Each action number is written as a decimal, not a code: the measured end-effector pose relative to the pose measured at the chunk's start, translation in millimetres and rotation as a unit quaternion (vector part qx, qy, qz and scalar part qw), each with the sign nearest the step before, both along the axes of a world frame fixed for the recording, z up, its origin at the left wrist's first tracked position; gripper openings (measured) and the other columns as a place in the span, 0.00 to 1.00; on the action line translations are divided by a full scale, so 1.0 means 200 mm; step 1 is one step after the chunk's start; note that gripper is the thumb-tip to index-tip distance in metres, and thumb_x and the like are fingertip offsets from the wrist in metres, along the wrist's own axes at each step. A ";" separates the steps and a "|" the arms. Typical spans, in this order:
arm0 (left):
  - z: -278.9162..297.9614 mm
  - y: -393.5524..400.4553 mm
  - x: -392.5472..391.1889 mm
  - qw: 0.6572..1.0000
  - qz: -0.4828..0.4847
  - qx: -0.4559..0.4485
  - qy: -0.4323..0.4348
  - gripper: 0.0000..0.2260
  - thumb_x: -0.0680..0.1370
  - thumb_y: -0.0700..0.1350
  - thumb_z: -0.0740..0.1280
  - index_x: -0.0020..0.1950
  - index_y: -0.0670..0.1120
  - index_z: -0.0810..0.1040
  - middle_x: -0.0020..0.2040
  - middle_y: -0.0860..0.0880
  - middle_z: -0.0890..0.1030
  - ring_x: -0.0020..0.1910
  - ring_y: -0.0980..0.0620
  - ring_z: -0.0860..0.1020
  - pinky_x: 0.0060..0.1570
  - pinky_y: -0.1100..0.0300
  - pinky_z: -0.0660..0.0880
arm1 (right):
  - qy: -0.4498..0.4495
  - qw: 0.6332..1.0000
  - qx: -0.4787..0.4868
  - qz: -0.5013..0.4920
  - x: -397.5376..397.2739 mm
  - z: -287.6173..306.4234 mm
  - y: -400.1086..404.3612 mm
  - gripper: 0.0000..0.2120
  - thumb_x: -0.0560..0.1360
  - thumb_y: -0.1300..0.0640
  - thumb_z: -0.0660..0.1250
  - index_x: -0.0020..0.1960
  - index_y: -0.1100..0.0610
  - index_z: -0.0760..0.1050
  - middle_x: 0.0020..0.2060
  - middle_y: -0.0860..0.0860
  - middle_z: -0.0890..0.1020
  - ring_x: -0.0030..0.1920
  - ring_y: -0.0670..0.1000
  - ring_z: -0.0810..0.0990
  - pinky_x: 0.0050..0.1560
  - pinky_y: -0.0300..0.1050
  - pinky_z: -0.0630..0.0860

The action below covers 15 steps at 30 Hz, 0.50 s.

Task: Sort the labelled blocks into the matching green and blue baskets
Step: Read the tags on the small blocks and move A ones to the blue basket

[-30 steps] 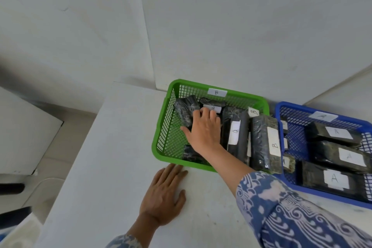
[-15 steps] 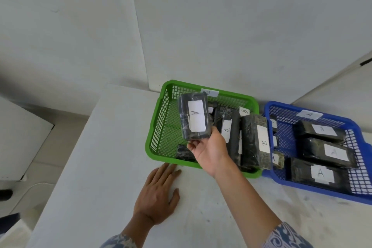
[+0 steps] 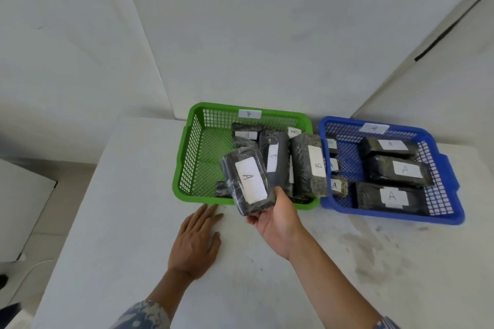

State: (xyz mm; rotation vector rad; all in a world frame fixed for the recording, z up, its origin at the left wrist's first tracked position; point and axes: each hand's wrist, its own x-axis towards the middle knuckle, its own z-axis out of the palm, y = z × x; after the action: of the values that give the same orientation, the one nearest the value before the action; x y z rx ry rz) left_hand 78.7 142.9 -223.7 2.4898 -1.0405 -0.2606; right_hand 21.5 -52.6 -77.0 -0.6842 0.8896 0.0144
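A white counter [image 3: 112, 222] carries two mesh baskets side by side along its far edge, their near corners touching. The green basket [image 3: 191, 157], tagged with a white label on its far wall, sits toward the far left corner; several dark wrapped blocks crowd its right half, among them a block marked B [image 3: 308, 165] standing on edge with its long axis running from the far edge toward the near edge. The blue basket [image 3: 438, 205], labelled A, holds three large blocks marked A [image 3: 398, 171] lying crosswise, plus smaller ones along its left wall. The right hand [image 3: 278, 222] holds a block marked A [image 3: 247, 181] over the green basket's near rim, thumb and fingers curled round its lower end; its long axis tilts up and leftward, label facing the camera. The left hand [image 3: 195, 243] rests flat on the counter just before the green basket, fingers straight and slightly spread.
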 end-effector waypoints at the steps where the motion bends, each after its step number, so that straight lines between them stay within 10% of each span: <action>1: 0.03 -0.01 -0.02 0.999 0.019 -0.026 0.022 0.21 0.80 0.53 0.57 0.70 0.50 0.74 0.74 0.51 0.72 0.75 0.49 0.68 0.74 0.59 0.58 | -0.007 1.000 -0.007 0.003 -0.05 0.01 -0.01 0.20 0.86 0.54 0.48 0.57 0.58 0.78 0.49 0.59 0.82 0.40 0.53 0.72 0.36 0.46 0.69; 5: 0.33 -0.19 -0.24 0.976 0.071 -0.170 0.118 0.16 0.82 0.54 0.56 0.68 0.55 0.72 0.63 0.57 0.79 0.62 0.55 0.78 0.61 0.60 0.73 | -0.028 0.999 -0.036 0.010 -0.26 0.08 -0.11 0.19 0.86 0.55 0.49 0.61 0.58 0.77 0.51 0.60 0.84 0.42 0.54 0.76 0.36 0.46 0.71; 9: 0.70 -0.52 -0.44 0.880 0.113 -0.326 0.328 0.22 0.81 0.60 0.54 0.68 0.52 0.75 0.57 0.54 0.83 0.54 0.52 0.81 0.49 0.61 0.76 | -0.041 0.998 -0.045 0.033 -0.43 0.15 -0.24 0.22 0.86 0.52 0.48 0.64 0.58 0.78 0.52 0.60 0.85 0.43 0.54 0.80 0.37 0.45 0.72; 15: 0.89 -0.93 -0.60 0.797 0.183 -0.337 0.466 0.12 0.83 0.52 0.61 0.62 0.51 0.79 0.56 0.50 0.86 0.54 0.52 0.84 0.53 0.54 0.81 | 0.040 0.960 -0.276 0.032 -0.68 0.19 -0.48 0.13 0.86 0.54 0.53 0.60 0.48 0.76 0.53 0.49 0.85 0.51 0.49 0.84 0.42 0.41 0.78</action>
State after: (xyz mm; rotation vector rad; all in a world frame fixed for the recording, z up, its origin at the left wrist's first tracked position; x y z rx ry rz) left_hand -41.3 -42.6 -45.7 1.5101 -0.1504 -0.7405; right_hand -113.9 -148.5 -39.4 -1.2403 0.9567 -0.1546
